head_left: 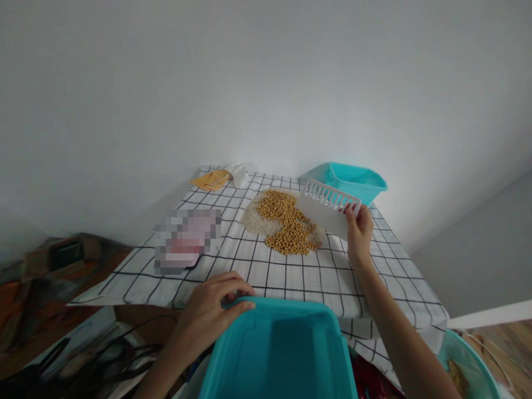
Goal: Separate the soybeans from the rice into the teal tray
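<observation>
My left hand (211, 302) grips the far rim of a turquoise plastic tub (286, 306) at its left corner, thumb and fingers closed over the edge. The tub stands below the table's front edge, and its visible inside is bare. On the right, my right hand (361, 235) holds a white slotted plastic panel (322, 215) by its right end. The panel tilts over the right side of a spread of yellow soybeans (288, 235). Pale grains like rice (256, 220) lie around and under the beans.
A checked cloth (233, 266) covers the table. A second turquoise tub (357, 180) stands at the back right. Yellow cloth (211, 179) and white crumpled material (239, 174) lie at the back left. A blurred-out flat object (189, 238) lies left. A round bin (465, 354) stands lower right.
</observation>
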Motion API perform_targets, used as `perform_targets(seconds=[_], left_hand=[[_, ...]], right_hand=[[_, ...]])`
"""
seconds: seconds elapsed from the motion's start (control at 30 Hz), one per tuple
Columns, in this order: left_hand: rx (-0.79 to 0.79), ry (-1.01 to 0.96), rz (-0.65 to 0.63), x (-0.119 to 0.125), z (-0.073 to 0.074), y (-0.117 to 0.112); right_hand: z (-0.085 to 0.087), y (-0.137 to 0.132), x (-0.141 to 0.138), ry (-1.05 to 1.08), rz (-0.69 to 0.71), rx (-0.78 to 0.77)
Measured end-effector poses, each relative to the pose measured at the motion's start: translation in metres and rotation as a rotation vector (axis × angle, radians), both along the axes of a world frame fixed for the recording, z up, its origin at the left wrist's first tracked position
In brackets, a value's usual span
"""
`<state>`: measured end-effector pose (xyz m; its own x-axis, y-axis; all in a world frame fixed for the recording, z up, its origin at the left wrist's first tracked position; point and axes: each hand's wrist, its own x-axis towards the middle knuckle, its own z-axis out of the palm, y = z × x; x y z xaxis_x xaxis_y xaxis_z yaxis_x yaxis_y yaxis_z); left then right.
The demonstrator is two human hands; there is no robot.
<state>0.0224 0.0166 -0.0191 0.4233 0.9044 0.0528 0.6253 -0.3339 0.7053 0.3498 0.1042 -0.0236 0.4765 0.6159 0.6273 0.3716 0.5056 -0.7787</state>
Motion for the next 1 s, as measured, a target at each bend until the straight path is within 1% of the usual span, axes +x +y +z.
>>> perform_targets(seconds=[0.2, 0.4, 0.7, 1.0], left_hand=[[0.027, 0.008, 0.001, 0.0009, 0.0025, -0.0008], [0.009, 0.009, 0.004, 0.0010, 0.0019, -0.0003], [-0.015, -0.019, 0.002, 0.0012, 0.0030, -0.0018], [-0.019, -0.023, 0.008, 0.0008, 0.0000, -0.0008]], right_hand=[[0.0003, 0.0007, 0.0000, 0.026, 0.034, 0.013], [0.0053, -0.0045, -0.0024, 0.067, 0.089, 0.028], [0.0070, -0.0078, -0.0035, 0.087, 0.116, 0.056], [0.0071, -0.0079, -0.0022, 0.117, 0.131, 0.071]])
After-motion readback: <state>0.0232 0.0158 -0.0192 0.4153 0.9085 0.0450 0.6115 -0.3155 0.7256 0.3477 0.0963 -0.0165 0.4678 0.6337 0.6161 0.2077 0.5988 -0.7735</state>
